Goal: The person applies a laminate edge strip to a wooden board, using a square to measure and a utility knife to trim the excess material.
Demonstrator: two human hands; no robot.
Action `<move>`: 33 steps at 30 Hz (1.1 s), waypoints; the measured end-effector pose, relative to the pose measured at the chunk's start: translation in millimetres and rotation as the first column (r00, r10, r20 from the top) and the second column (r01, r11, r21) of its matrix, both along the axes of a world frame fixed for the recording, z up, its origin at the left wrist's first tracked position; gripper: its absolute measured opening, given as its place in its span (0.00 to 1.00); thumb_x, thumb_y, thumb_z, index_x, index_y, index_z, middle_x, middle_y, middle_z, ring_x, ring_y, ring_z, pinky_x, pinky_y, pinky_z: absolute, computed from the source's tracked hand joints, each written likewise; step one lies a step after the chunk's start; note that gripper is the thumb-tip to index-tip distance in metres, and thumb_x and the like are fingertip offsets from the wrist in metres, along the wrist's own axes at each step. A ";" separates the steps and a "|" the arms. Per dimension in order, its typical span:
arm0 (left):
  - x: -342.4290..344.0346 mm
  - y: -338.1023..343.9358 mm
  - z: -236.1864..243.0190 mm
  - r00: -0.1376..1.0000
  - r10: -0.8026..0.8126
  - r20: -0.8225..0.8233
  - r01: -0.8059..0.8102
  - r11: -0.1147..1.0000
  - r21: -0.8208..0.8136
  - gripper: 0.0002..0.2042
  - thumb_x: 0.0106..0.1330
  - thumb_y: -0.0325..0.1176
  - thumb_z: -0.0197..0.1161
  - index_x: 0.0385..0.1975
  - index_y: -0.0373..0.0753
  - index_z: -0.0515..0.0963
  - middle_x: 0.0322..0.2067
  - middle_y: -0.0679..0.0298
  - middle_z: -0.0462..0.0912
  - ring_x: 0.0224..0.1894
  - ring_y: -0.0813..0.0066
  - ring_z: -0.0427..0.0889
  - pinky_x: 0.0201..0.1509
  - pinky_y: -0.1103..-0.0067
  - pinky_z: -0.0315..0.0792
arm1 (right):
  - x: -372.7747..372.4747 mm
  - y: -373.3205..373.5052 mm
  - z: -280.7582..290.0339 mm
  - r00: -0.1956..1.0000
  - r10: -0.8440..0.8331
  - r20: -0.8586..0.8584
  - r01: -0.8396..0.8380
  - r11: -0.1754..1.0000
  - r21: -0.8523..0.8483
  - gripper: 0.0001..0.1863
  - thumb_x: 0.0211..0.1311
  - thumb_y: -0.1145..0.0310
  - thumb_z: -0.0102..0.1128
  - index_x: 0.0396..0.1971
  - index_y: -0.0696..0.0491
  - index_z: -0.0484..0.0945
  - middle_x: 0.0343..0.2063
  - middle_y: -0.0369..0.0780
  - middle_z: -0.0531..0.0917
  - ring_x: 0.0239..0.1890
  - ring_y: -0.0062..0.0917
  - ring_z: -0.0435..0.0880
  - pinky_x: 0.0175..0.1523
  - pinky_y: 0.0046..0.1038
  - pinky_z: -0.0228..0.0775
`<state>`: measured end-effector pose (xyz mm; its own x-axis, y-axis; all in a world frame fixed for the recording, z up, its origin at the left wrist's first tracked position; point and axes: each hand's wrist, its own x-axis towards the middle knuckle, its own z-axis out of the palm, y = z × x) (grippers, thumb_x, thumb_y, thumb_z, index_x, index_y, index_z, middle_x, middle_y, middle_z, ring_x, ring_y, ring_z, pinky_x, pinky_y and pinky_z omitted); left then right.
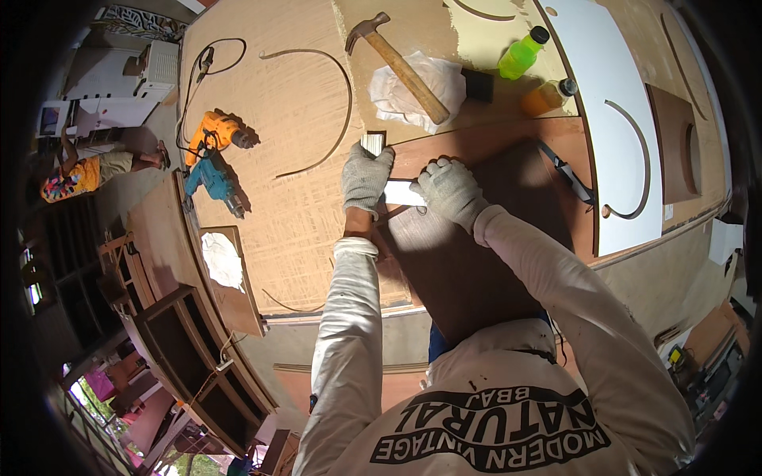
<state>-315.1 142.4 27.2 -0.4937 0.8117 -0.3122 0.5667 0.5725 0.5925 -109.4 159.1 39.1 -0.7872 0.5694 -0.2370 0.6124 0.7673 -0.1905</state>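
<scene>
Nearest is a pale long-sleeved shirt (476,377) with dark printed bands, its sleeves stretched toward 12 o'clock. Knitted gloves are worn on both hands. By the right hand (451,189), fingers folded tight, one end of a white strip (403,193) is gripped. The left hand (366,181) is curled at the strip's other end; a small striped block (375,143) is seen just past its fingertips, but whether it is grasped cannot be told. Strip and block lie at the center of the reach, near the edge of a dark wooden panel (476,246) that is spread toward 4 o'clock.

Farther out on the worktop (294,230), a hammer (405,73) is laid across a white cloth (389,94) at 12. A green bottle (518,57) is seen at 1, an orange bottle (544,98) at 2. At 3, a curved strip (644,159) is set on a white panel (619,95). Another bent strip (349,87) is placed at 11, an orange drill (210,131) at 10, a teal drill (210,178) at 9. Beyond them, another person (87,174) is seen.
</scene>
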 end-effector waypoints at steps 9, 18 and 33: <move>9.4 -17.7 -6.4 0.991 0.101 -0.083 -0.101 0.995 -0.001 0.30 0.66 0.61 0.69 0.45 0.33 0.79 0.36 0.40 0.89 0.43 0.37 0.89 0.49 0.53 0.80 | 4.2 -5.8 -18.3 0.993 -0.022 -0.113 0.028 0.998 0.055 0.14 0.73 0.53 0.57 0.36 0.43 0.88 0.34 0.35 0.86 0.41 0.32 0.84 0.47 0.39 0.80; 10.2 -24.2 -7.8 0.986 0.160 -0.048 -0.158 0.987 0.041 0.26 0.68 0.56 0.71 0.41 0.34 0.80 0.29 0.48 0.89 0.36 0.46 0.91 0.41 0.58 0.81 | 7.0 2.2 -21.3 0.977 0.115 -0.178 -0.093 0.987 0.129 0.14 0.72 0.54 0.58 0.35 0.45 0.87 0.31 0.36 0.86 0.38 0.32 0.85 0.46 0.39 0.79; 29.0 -38.6 14.7 0.961 0.275 -0.009 -0.274 0.961 0.038 0.29 0.67 0.60 0.69 0.41 0.33 0.78 0.28 0.50 0.89 0.35 0.45 0.89 0.42 0.58 0.79 | 10.3 6.8 -24.5 0.976 0.145 -0.163 -0.126 0.984 0.123 0.17 0.73 0.53 0.58 0.33 0.48 0.88 0.32 0.40 0.87 0.38 0.35 0.87 0.46 0.39 0.80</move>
